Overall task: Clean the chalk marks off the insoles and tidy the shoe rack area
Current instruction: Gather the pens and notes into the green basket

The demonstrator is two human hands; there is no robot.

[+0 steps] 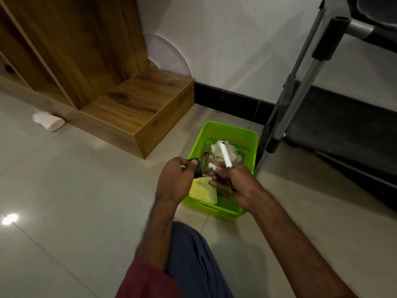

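Note:
My left hand (174,181) pinches a small black cap (196,167) just above the near left corner of a green plastic basket (247,134). My right hand (234,183) grips two white marker-like sticks: a long one (225,155) pointing up and away, and a short one (213,166) whose tip points at the cap. The basket stands on the tiled floor and holds crumpled pale paper (233,153) and a yellow cloth (203,190). No insoles show in the head view.
A wooden shoe rack (120,104) stands at the left against the wall. A white folded cloth (49,121) lies on the floor by its front edge. A treadmill (335,117) with a grey metal frame fills the right. My knee (193,254) is below my hands.

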